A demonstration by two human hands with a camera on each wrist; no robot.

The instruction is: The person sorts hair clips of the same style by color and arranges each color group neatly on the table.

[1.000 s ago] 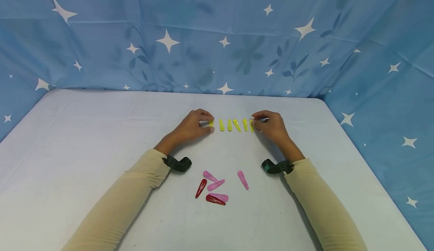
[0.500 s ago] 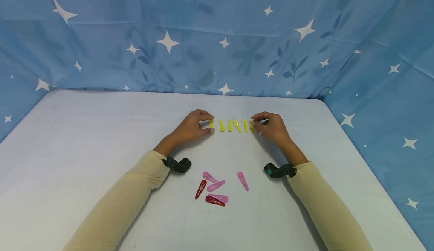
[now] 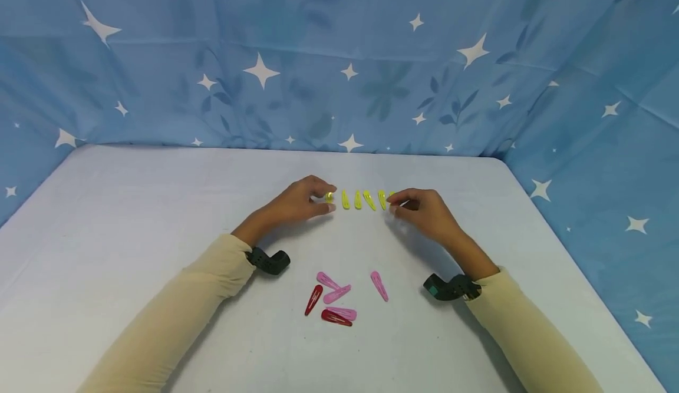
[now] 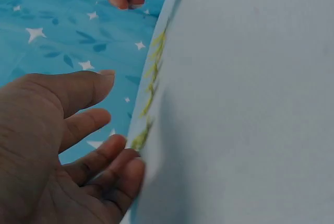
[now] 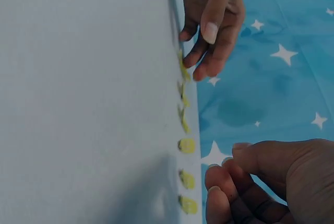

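Several yellow snap hair clips [image 3: 358, 200] lie in a row across the far part of the white table. My left hand [image 3: 299, 200] is at the row's left end, thumb and fingers apart on either side of the leftmost yellow hair clip [image 3: 329, 196]. In the left wrist view that clip [image 4: 140, 139] shows just beyond the fingertips. Over the right end of the row is my right hand [image 3: 424, 210], fingers loosely bent with nothing between them; it partly covers the last yellow clip. The right wrist view shows the row of clips [image 5: 186, 145] beside its fingertips.
Closer to me lie several pink hair clips [image 3: 338, 294], one pink clip [image 3: 379, 286] apart at the right. Two red hair clips, one upright-lying [image 3: 313, 300] and one sideways [image 3: 336, 317], are near them. A blue star-patterned curtain [image 3: 297, 104] stands behind the table [image 3: 159, 204].
My right hand has shifted slightly left and towards me from the last yellow clip, its wrist swinging to the right. The left hand stays around the leftmost clip. The clips keep their places.
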